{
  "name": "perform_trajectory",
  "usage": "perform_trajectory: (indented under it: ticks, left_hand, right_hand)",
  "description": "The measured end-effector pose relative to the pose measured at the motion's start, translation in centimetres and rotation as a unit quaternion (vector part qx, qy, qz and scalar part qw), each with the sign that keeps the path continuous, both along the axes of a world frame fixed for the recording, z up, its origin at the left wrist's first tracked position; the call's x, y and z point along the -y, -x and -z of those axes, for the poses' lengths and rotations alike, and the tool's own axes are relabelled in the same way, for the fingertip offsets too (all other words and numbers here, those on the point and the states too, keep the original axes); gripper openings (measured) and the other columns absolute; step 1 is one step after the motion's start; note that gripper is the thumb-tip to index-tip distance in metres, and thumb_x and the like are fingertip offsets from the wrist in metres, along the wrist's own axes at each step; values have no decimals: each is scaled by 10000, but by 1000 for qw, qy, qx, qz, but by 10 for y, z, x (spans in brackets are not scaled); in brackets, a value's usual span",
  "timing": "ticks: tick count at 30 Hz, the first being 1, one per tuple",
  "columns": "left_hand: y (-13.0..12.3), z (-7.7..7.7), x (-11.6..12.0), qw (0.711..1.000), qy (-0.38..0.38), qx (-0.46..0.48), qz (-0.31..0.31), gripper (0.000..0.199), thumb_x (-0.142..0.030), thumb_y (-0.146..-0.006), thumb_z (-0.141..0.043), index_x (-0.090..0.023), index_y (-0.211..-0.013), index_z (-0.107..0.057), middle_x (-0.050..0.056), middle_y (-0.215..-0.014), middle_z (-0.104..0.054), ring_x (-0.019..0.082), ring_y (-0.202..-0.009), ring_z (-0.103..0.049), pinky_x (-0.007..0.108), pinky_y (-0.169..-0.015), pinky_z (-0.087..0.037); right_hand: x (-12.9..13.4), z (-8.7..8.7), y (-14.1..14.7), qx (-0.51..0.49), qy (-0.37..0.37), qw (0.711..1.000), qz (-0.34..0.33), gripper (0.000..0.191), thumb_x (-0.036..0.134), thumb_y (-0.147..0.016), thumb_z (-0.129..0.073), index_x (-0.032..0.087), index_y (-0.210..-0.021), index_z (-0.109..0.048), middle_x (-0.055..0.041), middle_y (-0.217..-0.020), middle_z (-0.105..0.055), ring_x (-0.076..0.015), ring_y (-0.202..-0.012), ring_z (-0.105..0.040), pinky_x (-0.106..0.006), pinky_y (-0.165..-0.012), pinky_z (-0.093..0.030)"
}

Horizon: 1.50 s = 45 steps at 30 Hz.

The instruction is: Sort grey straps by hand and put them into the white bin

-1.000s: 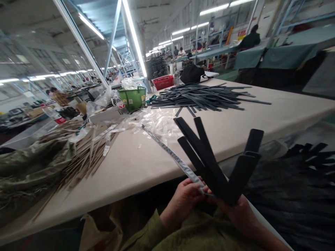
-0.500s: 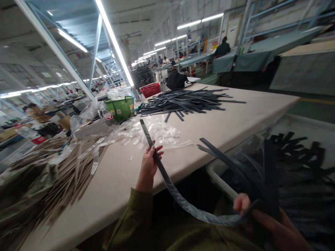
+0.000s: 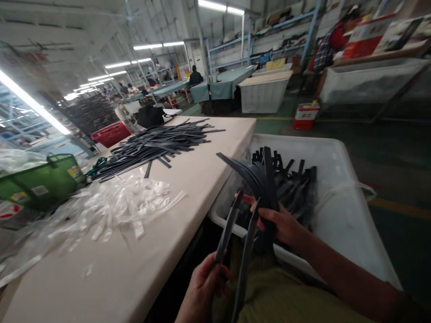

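My right hand (image 3: 281,222) is closed around a bundle of dark grey strips (image 3: 257,179) that arch up and over to the left. In my left hand (image 3: 207,278), lower and nearer to me, the fingers pinch a single dark strip (image 3: 226,235) with a shiny surface. Its upper end reaches the fingers of my right hand. Another strip (image 3: 247,255) hangs down between my hands. Behind the bundle, a white plastic bin (image 3: 332,154) holds many more dark strips (image 3: 298,188). On the table (image 3: 198,184) lies a large pile of dark strips (image 3: 161,143).
Crumpled clear film scraps (image 3: 124,206) cover the table's left part, beside a green basket (image 3: 40,184). A red crate (image 3: 111,133) and a black bag (image 3: 151,116) stand at the back. A red-and-white can (image 3: 305,115) is on the floor. A person (image 3: 332,42) is at the far right.
The view has swung right, bringing the bin into fuller sight. My left hand has come from over the table down close to my right hand. The strip held between them is now upright.
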<state>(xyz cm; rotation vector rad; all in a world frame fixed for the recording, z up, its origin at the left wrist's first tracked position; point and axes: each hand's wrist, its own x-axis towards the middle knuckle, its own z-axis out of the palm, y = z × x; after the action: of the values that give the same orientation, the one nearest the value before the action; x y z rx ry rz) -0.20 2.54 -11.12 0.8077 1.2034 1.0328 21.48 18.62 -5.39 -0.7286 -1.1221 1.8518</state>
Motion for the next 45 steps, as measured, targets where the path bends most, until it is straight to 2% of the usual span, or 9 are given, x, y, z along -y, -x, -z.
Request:
perform_trajectory:
  ticks: [6,12,15,18,26,30,34,40,45]
  left_hand:
    - [-4,-7,-1,998,28,-37,32,559,-618,-826,-647,-209,-1206,-666,39,-840,-693,124,-586,-611,223,-534,-376]
    - [-9,-47,-29,995,-56,-46,71,711,-657,-797,-650,-225,-1359,-583,97,-1136,-692,263,-1015,-625,336,-912,-476]
    - [-24,-57,-47,989,-83,-86,84,564,-599,-796,-686,-191,-1186,-697,57,-911,-695,207,-841,-604,280,-793,-477]
    - [-37,-51,-53,989,-63,-110,70,436,-571,-821,-661,-156,-919,-754,10,-693,-610,140,-651,-498,226,-614,-401]
    - [-52,-43,-73,959,-171,-225,27,99,-286,-800,-723,-240,-859,-787,65,-870,-721,253,-857,-619,314,-830,-470]
    - [-52,-53,-96,956,-207,-203,-51,346,-207,-718,-798,-270,-1056,-767,85,-1201,-687,312,-1171,-566,410,-1101,-370]
    - [-36,-45,-96,959,-193,-175,-112,427,-209,-699,-815,-252,-1117,-737,96,-1273,-646,309,-1254,-530,430,-1169,-307]
    - [2,3,-62,927,-163,-311,-134,455,-352,-792,-718,-261,-1233,-651,104,-1373,-583,314,-1246,-557,500,-1094,-417]
    - [32,34,-24,922,-95,-343,-149,532,-498,-784,-685,-251,-1252,-627,104,-1373,-590,319,-1216,-595,463,-1000,-521]
  right_hand:
    - [4,-9,-3,-15,-20,1000,4,269,416,-700,-798,167,-783,-740,-98,-1047,-745,-60,-433,-483,-233,-454,-446]
    - [9,-12,1,72,-90,993,-22,398,474,-802,-731,121,-984,-766,2,-529,-612,-101,-441,-499,-219,-454,-419]
    - [13,-15,2,84,-110,990,-32,417,499,-819,-713,122,-988,-764,13,-528,-588,-98,-449,-511,-215,-465,-428]
    - [12,-23,-5,97,-130,987,-8,359,480,-833,-705,143,-942,-764,-18,-645,-660,-85,-450,-514,-206,-451,-418]
    - [-13,-48,-50,167,-183,954,171,315,457,-817,-710,154,-889,-759,-6,-562,-627,-114,-434,-491,-240,-428,-394]
    - [-43,-56,-72,159,-241,906,310,215,391,-816,-713,185,-863,-751,-31,-748,-711,-112,-475,-506,-253,-469,-422]
    - [-83,-62,-102,209,-291,843,402,212,394,-799,-704,199,-864,-756,-19,-677,-695,-127,-475,-519,-256,-473,-425]
    - [-139,-14,-132,384,-208,820,368,251,407,-779,-673,168,-703,-690,-24,-553,-643,-188,-571,-618,-298,-617,-496]
    - [-145,41,-129,445,-149,819,329,262,347,-737,-707,167,-559,-642,-60,-511,-643,-226,-578,-640,-319,-626,-487]
